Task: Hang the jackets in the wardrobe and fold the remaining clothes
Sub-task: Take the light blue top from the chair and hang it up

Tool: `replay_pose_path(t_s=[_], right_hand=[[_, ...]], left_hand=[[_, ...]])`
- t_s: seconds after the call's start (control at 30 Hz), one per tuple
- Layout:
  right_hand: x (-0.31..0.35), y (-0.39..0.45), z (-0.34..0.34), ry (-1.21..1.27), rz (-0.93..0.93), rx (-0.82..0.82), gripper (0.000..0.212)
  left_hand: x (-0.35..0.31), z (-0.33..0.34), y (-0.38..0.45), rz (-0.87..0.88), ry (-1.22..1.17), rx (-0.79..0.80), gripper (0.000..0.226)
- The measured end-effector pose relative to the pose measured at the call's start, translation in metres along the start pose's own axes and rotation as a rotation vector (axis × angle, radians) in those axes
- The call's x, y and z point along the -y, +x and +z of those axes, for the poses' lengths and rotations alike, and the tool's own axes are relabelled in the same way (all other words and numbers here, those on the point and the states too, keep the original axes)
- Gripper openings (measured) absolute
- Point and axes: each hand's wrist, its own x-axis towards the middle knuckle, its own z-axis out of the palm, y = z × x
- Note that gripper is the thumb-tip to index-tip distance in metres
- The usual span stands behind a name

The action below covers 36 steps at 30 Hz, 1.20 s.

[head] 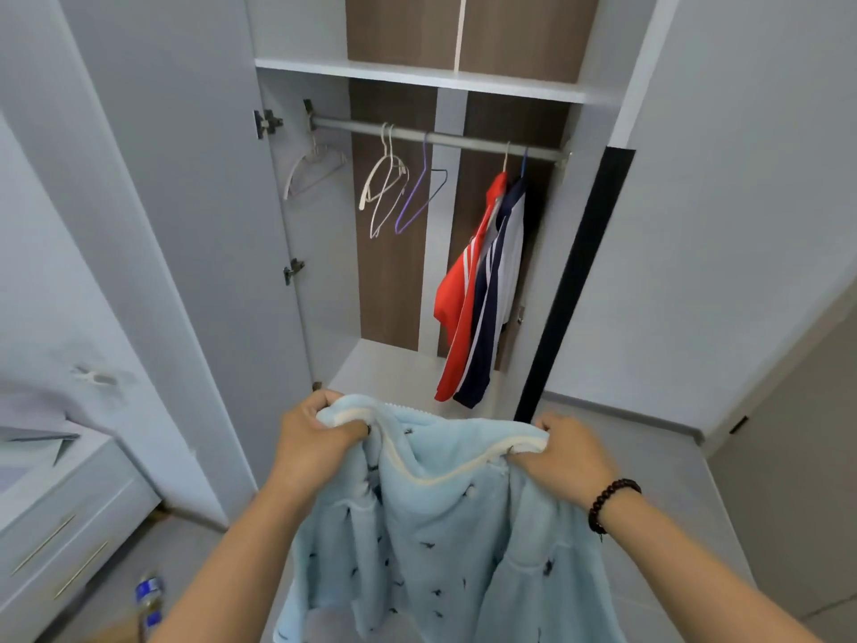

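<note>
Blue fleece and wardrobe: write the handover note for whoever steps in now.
Left hand and right hand each grip the cream-edged top of the blue fleece, held up spread in front of the open wardrobe.
Done: red jacket and navy jacket hang at the right end of the rail.
Free: white hangers and a purple hanger mid-rail, another hanger at the left end.
Left: the fleece is not yet on a hanger. No other clothes to fold are in view.
</note>
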Motion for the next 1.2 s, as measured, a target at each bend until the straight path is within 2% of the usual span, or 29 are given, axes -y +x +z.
replay_pose_path(t_s=[0.1, 0.17, 0.3, 0.4, 0.53, 0.6, 0.67, 0.7, 0.77, 0.8, 0.87, 0.93, 1.07, 1.2], right_hand=[[0.025, 0.009, 0.011, 0.03, 0.008, 0.014, 0.024], [0.038, 0.016, 0.018, 0.096, 0.005, 0.025, 0.021], [0.046, 0.032, 0.037, 0.318, 0.063, -0.033, 0.027], [0.049, 0.044, 0.056, 0.386, 0.101, 0.018, 0.034], [0.066, 0.069, 0.074, 0.24, -0.1, 0.028, 0.019], [0.08, 0.082, 0.078, 0.268, -0.245, 0.026, 0.038], [0.093, 0.094, 0.08, 0.222, -0.417, 0.112, 0.05], [0.097, 0.101, 0.083, 0.156, -0.512, 0.167, 0.049], [0.101, 0.12, 0.087, -0.038, -0.642, 0.18, 0.042], [0.103, 0.132, 0.086, -0.108, -0.602, 0.138, 0.038], [0.106, 0.159, 0.082, -0.082, -0.379, 0.01, 0.031], [0.112, 0.188, 0.077, -0.049, -0.219, -0.059, 0.026], [0.126, 0.235, 0.078, 0.033, -0.146, 0.007, 0.023], [0.129, 0.264, 0.081, 0.18, -0.198, 0.127, 0.035]], left_hand=[[-0.002, -0.021, 0.008, 0.007, -0.136, 0.048, 0.016], [-0.002, -0.037, 0.016, 0.055, -0.133, 0.032, 0.025], [0.004, -0.066, 0.038, 0.112, -0.11, -0.131, 0.019], [0.01, -0.076, 0.054, 0.108, -0.083, -0.193, 0.016], [0.018, -0.08, 0.076, 0.108, -0.025, -0.211, 0.015], [0.018, -0.077, 0.085, 0.13, 0.007, -0.222, 0.019], [0.012, -0.073, 0.097, 0.16, 0.028, -0.245, 0.02], [0.008, -0.072, 0.105, 0.178, 0.035, -0.262, 0.018], [-0.001, -0.077, 0.128, 0.196, 0.048, -0.338, 0.013], [-0.003, -0.083, 0.143, 0.172, 0.046, -0.408, 0.01], [-0.003, -0.097, 0.174, 0.07, 0.049, -0.528, 0.011], [0.005, -0.1, 0.199, -0.018, 0.141, -0.544, 0.016], [0.006, -0.079, 0.233, -0.092, 0.229, -0.491, 0.019], [-0.004, -0.057, 0.256, -0.006, 0.332, -0.439, 0.026]])
